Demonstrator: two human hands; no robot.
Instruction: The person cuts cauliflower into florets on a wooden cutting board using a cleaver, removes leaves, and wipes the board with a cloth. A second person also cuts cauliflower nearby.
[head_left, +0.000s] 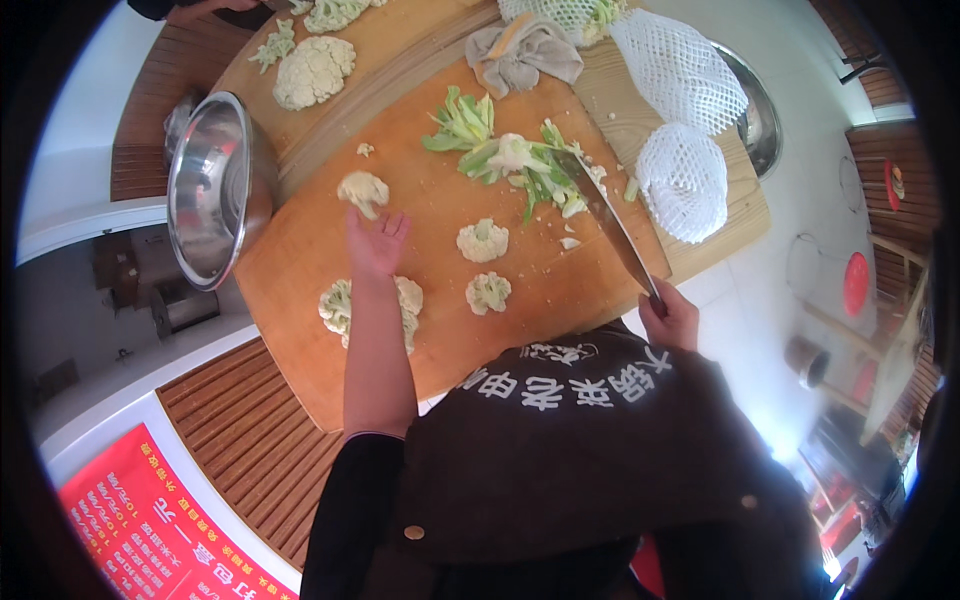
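Observation:
My left hand (379, 241) is palm up with its fingers spread. Just past the fingertips is a slightly blurred cauliflower floret (364, 189); whether it touches the board cannot be told. My right hand (671, 315) grips the handle of a long kitchen knife (616, 229). The blade's far end is beside a trimmed cauliflower stem with green leaves (517, 156). Two florets, one upper (482, 241) and one lower (488, 292), sit on the wooden cutting board (450, 337). Under my left forearm lie more cauliflower pieces (337, 306), partly hidden.
A steel bowl (210, 187) stands tilted in view left of the board. A cauliflower head (315, 71) rests on a second board. White foam nets (682, 182), a grey cloth (523, 54) and another metal bowl (757, 112) lie to the right. Another person's arm (202, 9) shows top left.

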